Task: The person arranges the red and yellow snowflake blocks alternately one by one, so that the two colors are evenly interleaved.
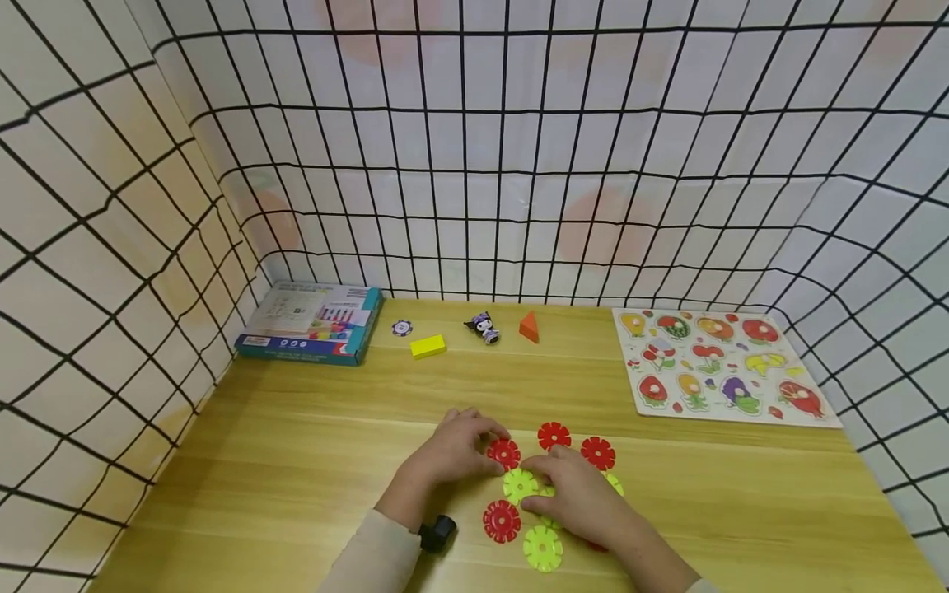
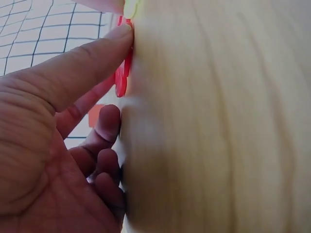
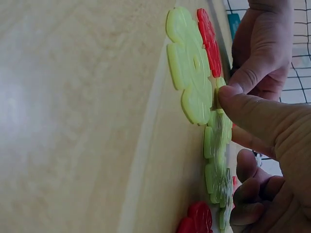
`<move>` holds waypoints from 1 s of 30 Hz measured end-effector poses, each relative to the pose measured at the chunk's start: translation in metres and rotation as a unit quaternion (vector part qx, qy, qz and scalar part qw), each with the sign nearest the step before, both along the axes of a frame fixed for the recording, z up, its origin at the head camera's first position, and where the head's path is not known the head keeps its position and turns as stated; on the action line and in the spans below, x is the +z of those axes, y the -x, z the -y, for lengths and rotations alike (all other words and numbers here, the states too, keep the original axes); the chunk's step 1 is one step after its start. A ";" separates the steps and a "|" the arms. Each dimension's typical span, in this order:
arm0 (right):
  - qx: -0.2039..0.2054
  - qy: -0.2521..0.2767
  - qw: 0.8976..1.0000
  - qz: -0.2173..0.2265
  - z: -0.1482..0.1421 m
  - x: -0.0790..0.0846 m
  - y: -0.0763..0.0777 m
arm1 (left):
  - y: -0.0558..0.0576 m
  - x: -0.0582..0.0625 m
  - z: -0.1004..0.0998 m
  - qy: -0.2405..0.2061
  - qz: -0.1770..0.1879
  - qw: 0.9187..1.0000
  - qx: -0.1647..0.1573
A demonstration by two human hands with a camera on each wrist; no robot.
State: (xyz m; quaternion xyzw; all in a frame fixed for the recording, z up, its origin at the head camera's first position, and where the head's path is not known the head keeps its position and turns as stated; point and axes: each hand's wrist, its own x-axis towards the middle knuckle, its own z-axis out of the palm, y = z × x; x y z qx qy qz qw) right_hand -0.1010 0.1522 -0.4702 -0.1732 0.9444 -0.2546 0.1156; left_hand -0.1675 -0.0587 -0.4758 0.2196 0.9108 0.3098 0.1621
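My left hand (image 1: 458, 449) pinches a red notched interlocking disc (image 1: 504, 454) between thumb and forefinger; in the left wrist view the thumb lies on this red disc (image 2: 121, 82) close over the tabletop, other fingers loosely bent. Beside it, my right hand (image 1: 582, 498) has thumb and forefinger at the edges of a yellow-green disc (image 1: 519, 487), which adjoins the red one. Nearer the front lie another red disc (image 1: 502, 521) and a yellow-green disc (image 1: 543, 549). Further yellow-green discs (image 3: 216, 160) are partly hidden beneath the right hand.
Two red discs (image 1: 553, 436) lie beyond the right hand. A fruit puzzle board (image 1: 712, 366) is at the back right, a boxed toy (image 1: 307, 323) at the back left. Between them stand a yellow block (image 1: 427, 347), a small figurine (image 1: 483, 328), an orange wedge (image 1: 529, 327) and a round chip (image 1: 402, 328).
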 end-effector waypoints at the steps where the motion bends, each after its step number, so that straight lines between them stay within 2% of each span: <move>1: 0.002 0.003 1.000 -0.002 0.001 0.001 0.000 | 0.001 -0.001 0.000 -0.006 0.004 1.000 0.004; 9: 0.006 0.007 1.000 -0.002 0.005 0.002 0.004 | 0.003 -0.003 0.003 -0.061 0.017 0.998 0.015; 17: -0.001 0.050 0.998 0.028 0.003 0.000 0.005 | 0.005 -0.011 0.013 -0.110 0.052 0.992 0.022; 24: -0.018 0.099 0.995 0.023 0.001 -0.004 0.003 | 0.005 -0.018 0.020 -0.149 0.036 0.988 -0.006; 27: -0.032 0.121 0.992 0.031 0.000 -0.005 0.003 | 0.006 -0.016 0.022 -0.150 0.045 0.987 -0.020; 30: -0.042 0.141 0.988 0.041 0.000 -0.004 0.003 | 0.008 -0.011 0.028 -0.142 0.067 0.987 -0.017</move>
